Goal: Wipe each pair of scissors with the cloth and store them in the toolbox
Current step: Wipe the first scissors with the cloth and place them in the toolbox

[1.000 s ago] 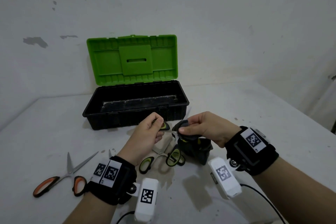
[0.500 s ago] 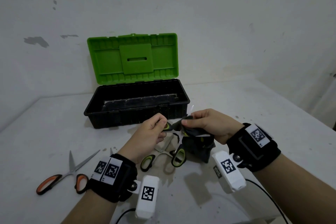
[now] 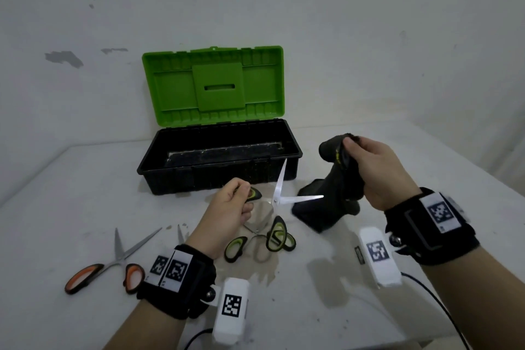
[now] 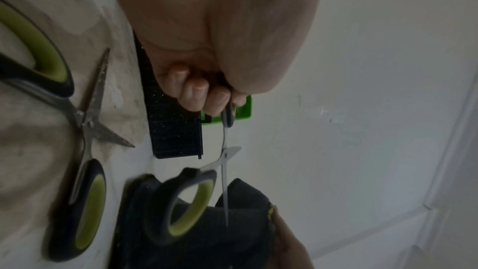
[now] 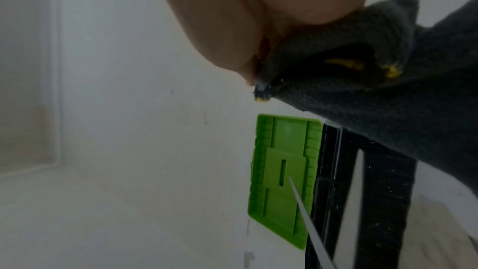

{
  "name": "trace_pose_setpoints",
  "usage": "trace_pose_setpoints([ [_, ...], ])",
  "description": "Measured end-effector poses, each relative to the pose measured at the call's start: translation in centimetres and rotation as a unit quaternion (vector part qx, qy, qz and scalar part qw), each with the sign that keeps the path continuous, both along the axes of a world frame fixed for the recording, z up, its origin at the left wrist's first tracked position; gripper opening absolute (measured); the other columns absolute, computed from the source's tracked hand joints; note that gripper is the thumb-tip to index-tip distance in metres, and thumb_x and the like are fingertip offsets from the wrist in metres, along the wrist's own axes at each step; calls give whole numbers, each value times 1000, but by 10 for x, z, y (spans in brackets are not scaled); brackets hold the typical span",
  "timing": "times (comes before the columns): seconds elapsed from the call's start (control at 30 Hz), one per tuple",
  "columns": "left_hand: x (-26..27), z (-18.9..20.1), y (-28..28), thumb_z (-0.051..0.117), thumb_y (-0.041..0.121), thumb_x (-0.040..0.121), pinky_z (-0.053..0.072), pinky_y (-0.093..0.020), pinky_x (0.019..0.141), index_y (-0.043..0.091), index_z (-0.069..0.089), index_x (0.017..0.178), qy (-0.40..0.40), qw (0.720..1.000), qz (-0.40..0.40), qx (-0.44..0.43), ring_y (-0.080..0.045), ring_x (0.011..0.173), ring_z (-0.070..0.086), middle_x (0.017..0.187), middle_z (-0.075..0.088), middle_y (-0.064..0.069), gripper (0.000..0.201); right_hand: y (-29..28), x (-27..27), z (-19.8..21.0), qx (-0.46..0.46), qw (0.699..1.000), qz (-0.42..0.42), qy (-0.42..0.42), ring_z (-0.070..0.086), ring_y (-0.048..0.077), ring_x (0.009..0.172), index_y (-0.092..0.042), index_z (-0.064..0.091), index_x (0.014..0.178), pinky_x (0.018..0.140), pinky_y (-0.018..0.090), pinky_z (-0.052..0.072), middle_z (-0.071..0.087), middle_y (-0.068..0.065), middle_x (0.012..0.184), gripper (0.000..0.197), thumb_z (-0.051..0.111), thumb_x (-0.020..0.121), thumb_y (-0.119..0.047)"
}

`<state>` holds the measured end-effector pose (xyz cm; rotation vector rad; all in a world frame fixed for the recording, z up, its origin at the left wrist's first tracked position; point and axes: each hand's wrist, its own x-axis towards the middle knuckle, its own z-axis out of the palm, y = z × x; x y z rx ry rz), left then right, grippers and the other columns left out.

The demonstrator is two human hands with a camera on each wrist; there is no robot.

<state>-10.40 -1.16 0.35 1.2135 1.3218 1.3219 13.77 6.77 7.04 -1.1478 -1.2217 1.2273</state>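
Note:
My left hand [image 3: 240, 202] grips one handle of a pair of green-and-black scissors [image 3: 275, 202] just in front of the toolbox. Their bare blades are spread, one pointing up and one pointing right. The other handle [image 4: 186, 201] hangs loose below. My right hand [image 3: 366, 162] holds the dark cloth [image 3: 338, 179] raised to the right of the blades, apart from them; its lower end reaches the table. The black toolbox [image 3: 218, 176] stands open with its green lid [image 3: 213, 85] upright. I see no scissors inside.
A second green-handled pair [image 4: 85, 124] lies open on the table under my left hand. An orange-handled pair [image 3: 99, 270] lies at the left, with another blade tip [image 3: 180, 233] beside my left wrist. A wet stain [image 3: 264, 267] marks the table. The wall stands close behind the toolbox.
My right hand has pulled the cloth up and to the right, off the blades. The held scissors now show both blades bare and spread wide.

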Motion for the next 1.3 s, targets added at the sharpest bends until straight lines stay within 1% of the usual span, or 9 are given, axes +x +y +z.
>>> trace_pose_setpoints([
  [0.13,4,2,4,40,24,107,36,-16,51,14,49,83,3,999,32,8,-2,56,41,64,41,11,28,-30,-8,-1,112,986,-8,-126,53,17,71,-5,64,91,64,27,43,60,1,76,23,42,96,-7],
  [0.27,8,3,8,39,24,107,33,-20,52,12,47,84,13,998,61,28,-5,56,37,61,37,13,27,-53,-27,-22,237,930,6,-282,63,6,93,-18,70,119,86,13,45,71,-7,105,28,59,93,-15],
  [0.33,12,3,10,38,24,107,34,-20,53,13,46,81,15,997,70,32,-4,55,38,59,37,16,29,-60,-37,-33,274,912,18,-305,63,7,92,-17,71,118,84,7,42,72,-5,104,30,68,88,-15],
  [0.5,21,3,8,39,26,107,37,-21,57,16,47,79,32,996,71,36,-1,54,43,60,43,17,31,-58,-55,-52,371,854,62,-361,63,12,78,-17,77,100,74,17,46,71,-2,84,16,73,85,-15],
  [0.67,27,8,4,38,25,108,37,-22,57,13,47,81,53,996,55,53,-3,55,41,64,41,10,30,-50,-60,-53,375,830,77,-406,57,13,78,-18,75,95,71,28,50,61,-3,82,13,63,92,-19],
  [0.8,25,5,4,38,25,107,38,-21,57,14,46,80,61,994,64,60,-2,55,41,66,38,7,31,-48,-55,-50,366,827,71,-420,60,15,78,-15,75,89,72,26,49,65,-1,82,15,60,92,-16],
  [0.93,22,7,4,39,23,107,42,-12,56,15,47,79,44,994,78,69,0,56,44,66,40,9,31,-42,-45,-46,342,841,65,-413,60,18,79,-12,73,87,72,36,51,66,1,84,14,60,90,-13],
  [1.17,25,12,4,38,20,108,41,-12,52,11,46,81,17,995,70,71,1,53,45,64,40,9,30,-44,-43,-42,386,786,143,-462,55,19,76,-13,74,103,68,31,48,58,2,85,21,54,97,-17],
  [1.3,14,10,8,39,23,107,41,-13,54,18,49,79,-7,993,101,68,2,53,47,68,41,10,31,-41,-30,-36,361,797,155,-458,60,18,82,-17,75,104,74,34,50,64,1,92,21,56,96,-16],
])
